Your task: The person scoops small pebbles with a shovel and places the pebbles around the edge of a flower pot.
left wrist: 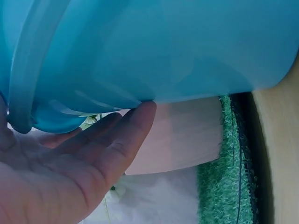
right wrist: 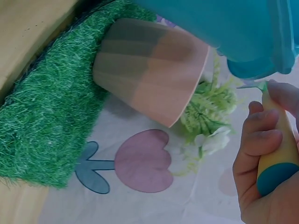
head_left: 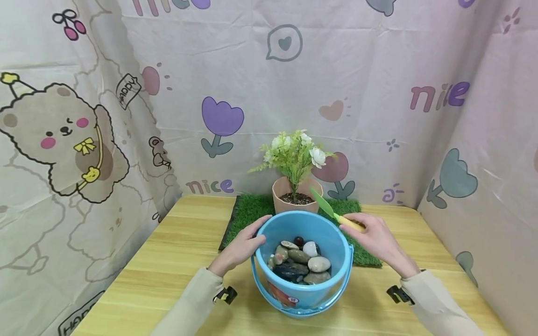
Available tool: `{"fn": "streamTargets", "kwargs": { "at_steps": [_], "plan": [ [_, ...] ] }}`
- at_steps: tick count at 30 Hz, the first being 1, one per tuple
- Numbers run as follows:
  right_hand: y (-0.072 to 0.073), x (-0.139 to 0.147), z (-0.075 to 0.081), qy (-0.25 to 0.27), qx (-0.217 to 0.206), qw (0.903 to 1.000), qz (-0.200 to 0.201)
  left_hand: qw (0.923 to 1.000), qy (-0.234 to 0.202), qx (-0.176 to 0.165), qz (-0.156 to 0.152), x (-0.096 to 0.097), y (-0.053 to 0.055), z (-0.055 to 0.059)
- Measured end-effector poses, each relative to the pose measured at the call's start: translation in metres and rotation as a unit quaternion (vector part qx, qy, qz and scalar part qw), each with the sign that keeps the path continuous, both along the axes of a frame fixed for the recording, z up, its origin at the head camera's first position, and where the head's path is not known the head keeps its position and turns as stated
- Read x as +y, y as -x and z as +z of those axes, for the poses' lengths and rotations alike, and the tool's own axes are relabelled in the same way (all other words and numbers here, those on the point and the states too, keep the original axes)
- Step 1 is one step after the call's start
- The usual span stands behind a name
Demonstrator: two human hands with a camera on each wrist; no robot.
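Note:
A light blue bucket (head_left: 303, 295) stands on the table, its handle lowered to the front. Wet stones (head_left: 298, 256), grey, white and dark, lie in its bottom. My left hand (head_left: 240, 246) holds the bucket's left rim, thumb at the edge and fingers along the outer wall. In the left wrist view, those fingers (left wrist: 124, 144) reach along the blue side. My right hand (head_left: 374, 234) grips a small garden trowel by its yellow handle (right wrist: 279, 140). Its green blade (head_left: 322, 204) points up and left, above the bucket's far right rim, overlapping the flowerpot in the head view.
Behind the bucket, a pink flowerpot (head_left: 278, 190) with dark soil and a white-flowered plant (head_left: 294, 156) stands on artificial turf (head_left: 251, 208). The wooden table (head_left: 164, 254) spreads to both sides. Printed cloth (head_left: 361, 70) hangs behind and at both sides.

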State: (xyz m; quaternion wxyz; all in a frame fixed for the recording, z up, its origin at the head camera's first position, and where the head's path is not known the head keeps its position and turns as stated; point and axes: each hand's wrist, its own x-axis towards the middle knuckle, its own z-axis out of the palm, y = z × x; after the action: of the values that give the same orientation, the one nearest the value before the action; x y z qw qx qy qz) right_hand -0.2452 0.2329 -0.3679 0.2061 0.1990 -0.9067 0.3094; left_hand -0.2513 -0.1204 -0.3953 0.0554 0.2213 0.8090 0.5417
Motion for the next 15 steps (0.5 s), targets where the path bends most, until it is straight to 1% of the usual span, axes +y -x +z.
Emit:
{"fn": "streamTargets", "kwargs": {
  "at_steps": [5,9,13,15],
  "plan": [
    [-0.006,-0.005,0.007,-0.024,0.015,0.9992,0.029,1.0,0.003,-0.007,-0.005,0.0,0.004,0.0],
    [-0.009,-0.008,0.01,-0.046,0.029,0.9974,0.047,0.9996,0.002,-0.012,-0.025,0.0,0.007,-0.001],
    [-0.008,-0.008,0.01,-0.067,0.05,0.9951,0.053,0.9988,0.014,-0.004,-0.046,0.001,0.011,-0.001],
    [-0.008,-0.008,0.008,-0.074,0.059,0.994,0.054,0.9986,0.026,0.001,-0.045,0.001,0.011,0.0]
  ]
}}
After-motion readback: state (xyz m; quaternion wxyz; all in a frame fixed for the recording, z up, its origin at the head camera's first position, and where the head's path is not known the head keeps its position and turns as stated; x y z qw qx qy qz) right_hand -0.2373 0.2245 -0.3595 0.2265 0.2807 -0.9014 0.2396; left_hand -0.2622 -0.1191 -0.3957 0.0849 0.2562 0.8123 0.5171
